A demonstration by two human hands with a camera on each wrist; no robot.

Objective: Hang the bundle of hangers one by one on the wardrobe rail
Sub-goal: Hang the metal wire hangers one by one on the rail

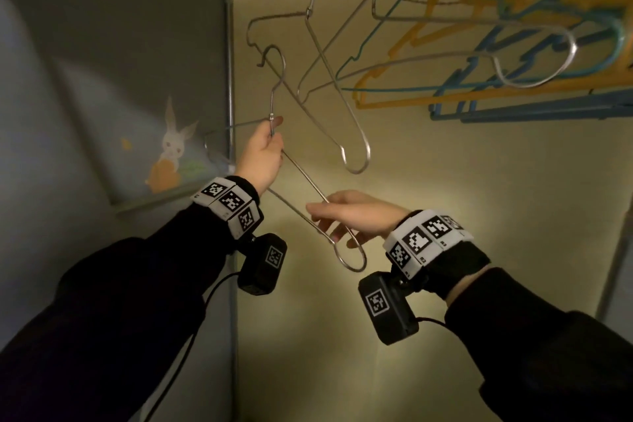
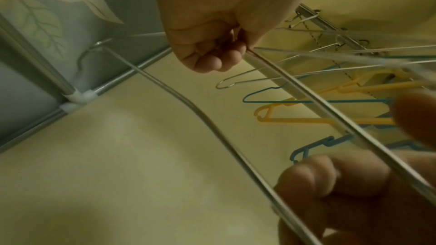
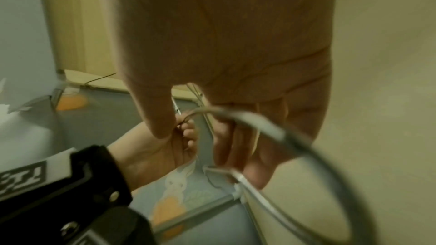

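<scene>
A silver wire hanger (image 1: 305, 177) is held up inside the wardrobe, its hook (image 1: 275, 60) pointing up and free of the rail. My left hand (image 1: 274, 134) grips its twisted neck just below the hook. Lower right, my right hand (image 1: 329, 221) pinches the two wires near the looped shoulder end (image 1: 354, 259), thumb above and fingers beneath. The left wrist view shows the left hand (image 2: 207, 53) curled on the neck, the hanger (image 2: 188, 103) running to the right hand (image 2: 330, 183), and the rail (image 2: 330, 25) behind. In the right wrist view the hanger (image 3: 271, 128) loop crosses my fingers (image 3: 257, 165).
Several hangers hang to the upper right: silver wire ones (image 1: 356, 147), a teal wire one (image 1: 363, 55), yellow plastic (image 1: 411, 99) and blue plastic (image 1: 513, 110). A metal frame post (image 1: 229, 79) and a fabric side wall with a rabbit print (image 1: 173, 144) stand close on the left.
</scene>
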